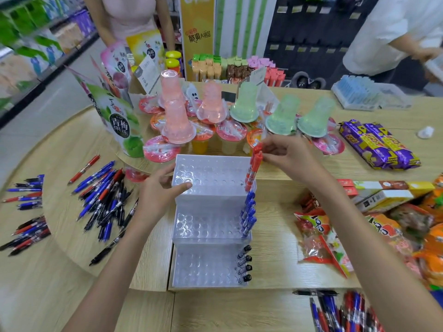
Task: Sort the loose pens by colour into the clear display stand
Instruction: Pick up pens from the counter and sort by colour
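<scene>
Red pen (255,161) in fingertip grip of right hand (287,154); left hand (159,188) around display stand (211,170).

A: Floor?
B: Pale grey floor (55,97), smooth, off the counter's left edge.
A: Furniture?
B: Light wood-grain counter (239,312), left edge curved, panel seams near the front edge. Shop shelves (36,37) along the far left, blurred.
A: Back wall?
B: Past the counter's far edge: yellow poster panel (196,20), white panel with green stripes (239,25), then a dark rack (311,32) with rows of small tags.
A: Light?
B: Bright, even, indoor. Soft shadows.
</scene>
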